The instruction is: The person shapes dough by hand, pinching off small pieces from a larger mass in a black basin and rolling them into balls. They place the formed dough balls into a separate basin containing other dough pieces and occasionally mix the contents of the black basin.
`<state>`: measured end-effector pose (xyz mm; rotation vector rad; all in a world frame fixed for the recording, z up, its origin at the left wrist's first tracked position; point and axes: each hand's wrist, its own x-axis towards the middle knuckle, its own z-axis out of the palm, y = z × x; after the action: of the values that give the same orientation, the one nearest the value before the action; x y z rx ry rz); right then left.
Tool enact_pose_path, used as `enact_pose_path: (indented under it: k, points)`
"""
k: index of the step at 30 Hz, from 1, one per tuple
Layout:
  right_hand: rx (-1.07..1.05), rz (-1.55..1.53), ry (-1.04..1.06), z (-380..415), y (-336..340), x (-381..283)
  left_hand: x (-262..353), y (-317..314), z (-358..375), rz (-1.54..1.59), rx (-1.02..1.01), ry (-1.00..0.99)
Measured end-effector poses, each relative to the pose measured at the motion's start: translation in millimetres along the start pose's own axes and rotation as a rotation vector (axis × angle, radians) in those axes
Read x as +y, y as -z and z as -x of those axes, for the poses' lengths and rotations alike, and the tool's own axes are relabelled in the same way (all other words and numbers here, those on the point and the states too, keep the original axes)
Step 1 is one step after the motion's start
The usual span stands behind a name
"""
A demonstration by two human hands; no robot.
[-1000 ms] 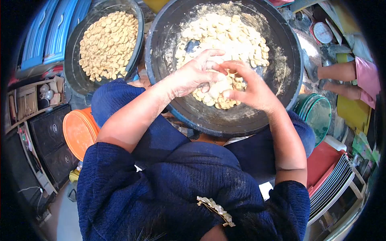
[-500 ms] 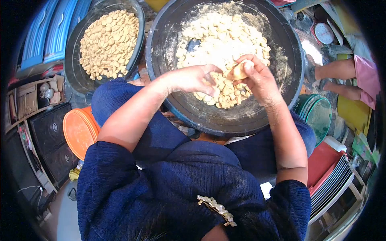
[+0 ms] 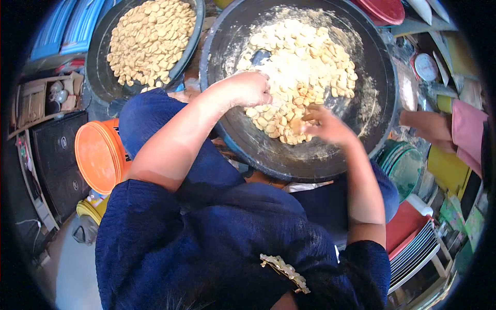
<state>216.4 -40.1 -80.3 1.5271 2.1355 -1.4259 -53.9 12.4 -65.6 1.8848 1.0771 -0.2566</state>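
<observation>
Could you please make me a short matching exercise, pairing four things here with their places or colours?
1. Large basin
2. Smaller basin
3. Bucket beside the left knee
4. Clothing of the other person, at the right

A. Pink
B. Beneath the left hand and right hand
C. Orange
D. Ahead on the left, away from both hands

Right pairs: 1-B, 2-D, 3-C, 4-A

Pale flattened pieces [image 3: 305, 57], heaped in black basin [image 3: 235, 44]
</observation>
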Motion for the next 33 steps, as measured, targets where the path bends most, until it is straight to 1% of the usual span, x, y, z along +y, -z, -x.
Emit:
enact_pose_path:
  k: [1, 2, 3, 4, 5, 6, 7, 8, 9, 10, 11, 13, 14, 15, 16, 17, 18, 19, 20, 21, 23, 24, 25, 26, 27, 28, 29, 30, 31, 32, 33]
  points:
    - [-0.023, 0.17, -0.009, -16.4, -27.2, 10.3, -3.6, -2.1, 1.3, -0.176, 0.045, 0.021]
    - [-0.145, 0.175, -0.044, -36.2, -46.6, 15.7, -2.2, 1.9, 3.8, -0.16, 0.03, 0.081]
    - [-0.224, 0.102, -0.095, -60.5, -64.6, 24.0, -4.4, 3.8, 5.4, -0.156, 0.04, 0.092]
    - [-0.198, 0.127, -0.203, -83.6, -76.1, 19.5, -6.6, 6.7, 5.5, -0.125, 0.098, 0.077]
    - [-0.195, 0.128, -0.196, -109.9, -96.2, 26.0, -9.5, 9.2, 3.9, -0.097, 0.148, 0.058]
    - [0.078, 0.025, -0.367, -135.7, -120.7, 40.0, -14.6, 9.4, 0.2, -0.1, 0.147, 0.056]
    - [0.354, -0.076, -0.532, -156.7, -139.1, 48.6, -23.0, 7.6, -5.0, -0.037, 0.189, 0.035]
    - [0.359, -0.071, -0.525, -172.7, -157.1, 42.5, -32.8, 6.0, -11.5, 0.026, 0.239, 0.018]
    - [0.427, 0.1, -0.52, -183.2, -179.3, 30.1, -45.0, 4.2, -21.4, 0.022, 0.245, 0.021]
    - [0.48, 0.263, -0.526, -179.2, -197.8, 24.0, -60.0, -3.5, -32.7, 0.14, 0.226, 0.124]
    - [0.467, 0.252, -0.536, -164.1, -201.4, 20.5, -75.3, -14.0, -44.5, 0.258, 0.202, 0.229]
    - [0.179, 0.419, -0.129, -138.6, -185.2, 13.4, -108.1, -32.9, -81.2, 0.269, 0.207, 0.257]
    - [0.285, 0.418, 0.067, -134.1, -188.5, 49.1, -121.8, -44.0, -105.2, 0.232, 0.225, 0.312]
    - [0.19, 0.397, 0.115, -131.4, -175.4, 79.6, -126.2, -51.3, -122.3, 0.199, 0.243, 0.367]
    - [0.095, 0.374, 0.163, -129.1, -161.5, 105.5, -123.0, -52.4, -133.4, 0.296, 0.271, 0.395]
    - [0.133, 0.304, -0.021, -126.5, -143.0, 128.1, -133.8, -59.3, -154.6, 0.3, 0.282, 0.39]
    - [0.159, 0.225, -0.206, -119.5, -132.5, 142.7, -156.9, -84.6, -181.0, 0.344, 0.443, 0.317]
    - [0.254, 0.323, -0.252, -110.8, -119.0, 145.5, -181.4, -114.3, -207.5, 0.386, 0.598, 0.242]
    - [0.346, 0.421, -0.299, -103.1, -105.8, 142.0, -204.8, -144.3, -231.3, 0.038, 0.838, 0.2]
    - [0.333, 0.422, -0.306, -104.8, -102.2, 138.6, -197.8, -139.6, -230.3, 0.049, 0.829, 0.204]
    - [0.422, 0.438, -0.345, -113.1, -106.8, 121.8, -163.0, -106.3, -208.6, 0.374, 0.377, 0.398]
    - [0.34, 0.417, -0.289, -114.7, -109.4, 107.8, -144.5, -99.7, -196.3, 0.369, 0.392, 0.444]
    - [0.25, 0.256, -0.277, -125.5, -125.1, 105.1, -145.5, -103.1, -199.2, 0.368, 0.39, 0.447]
    - [0.164, 0.095, -0.262, -136.8, -139.2, 100.5, -150.5, -108.5, -205.3, 0.253, 0.213, 0.454]
    - [0.169, 0.093, -0.258, -143.7, -147.1, 87.0, -161.4, -117.5, -215.2, 0.134, 0.04, 0.457]
    - [0.313, 0.17, -0.33, -148.0, -156.1, 72.1, -242.2, -185.8, -256.7, 0.037, 0.097, 0.217]
    - [0.457, 0.248, -0.404, -150.0, -161.7, 63.6, -223.7, -172.2, -243.8, 0.032, 0.095, 0.218]
    - [0.564, 0.342, -0.375, -153.8, -162.7, 62.5, -181.5, -143.6, -216.4, 0.19, 0.099, 0.276]
    - [0.568, 0.336, -0.379, -157.4, -160.3, 66.0, -151.5, -126.8, -193.0, 0.345, 0.1, 0.333]
    - [0.547, 0.138, -0.339, -160.8, -155.5, 74.4, -145.5, -125.8, -180.2, 0.739, 0.043, 0.312]
    - [0.527, -0.056, -0.294, -163.1, -151.6, 83.8, -150.4, -141.8, -184.1, 0.73, 0.045, 0.309]
